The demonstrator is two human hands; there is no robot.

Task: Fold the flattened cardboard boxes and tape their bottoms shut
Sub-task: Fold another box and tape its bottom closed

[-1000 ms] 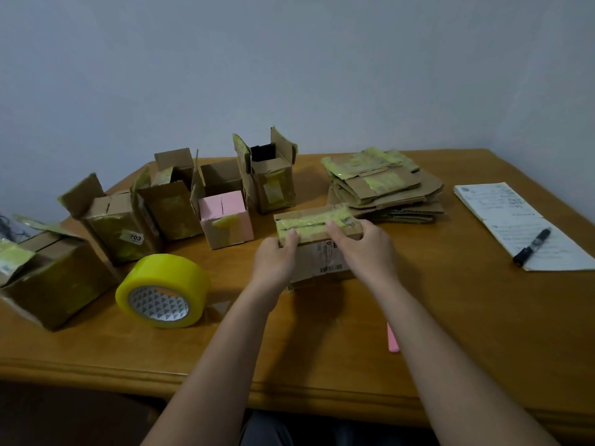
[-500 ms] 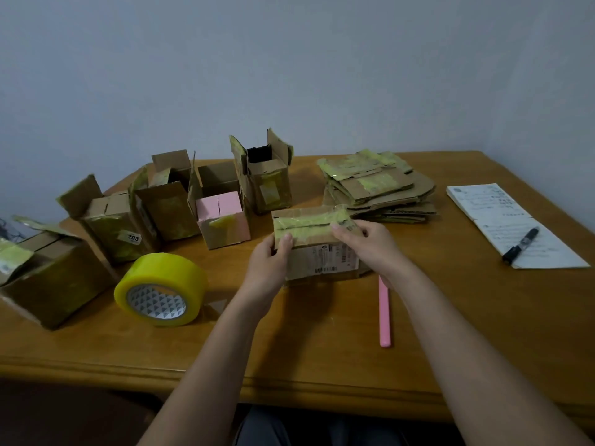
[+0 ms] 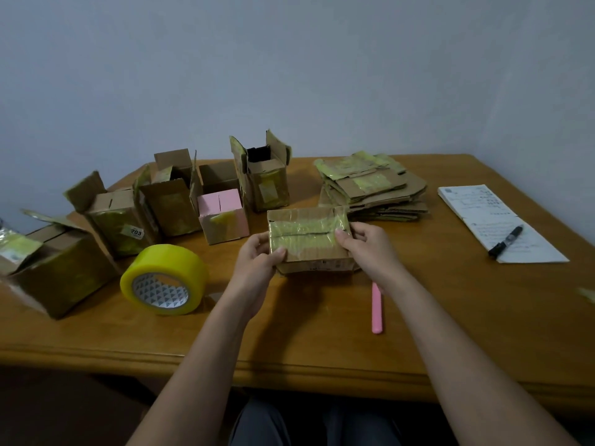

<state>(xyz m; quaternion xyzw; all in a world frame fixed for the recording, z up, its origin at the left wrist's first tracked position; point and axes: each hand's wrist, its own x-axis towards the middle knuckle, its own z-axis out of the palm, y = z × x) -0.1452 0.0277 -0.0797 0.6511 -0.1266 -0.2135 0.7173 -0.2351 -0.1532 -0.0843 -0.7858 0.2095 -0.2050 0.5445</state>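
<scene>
A small cardboard box (image 3: 310,239) is held just above the wooden table (image 3: 289,342), its taped bottom tilted up toward me. Yellowish tape covers the seam between its flaps. My left hand (image 3: 257,262) grips the box's left end, thumb on the taped face. My right hand (image 3: 370,249) grips the right end, thumb pressing the tape near the seam. A stack of flattened boxes (image 3: 373,188) lies behind to the right. A yellow tape roll (image 3: 164,280) stands to the left on its side.
Several folded boxes stand at the back left, one with pink flaps (image 3: 223,215) and one labelled 203 (image 3: 112,220). A pink cutter (image 3: 376,309) lies under my right forearm. A paper sheet (image 3: 492,220) with a black marker (image 3: 506,241) lies at the right.
The box has been lifted and tipped so its taped face turns toward me. Both hands slid to its ends. My right arm moved off the pink cutter, uncovering it.
</scene>
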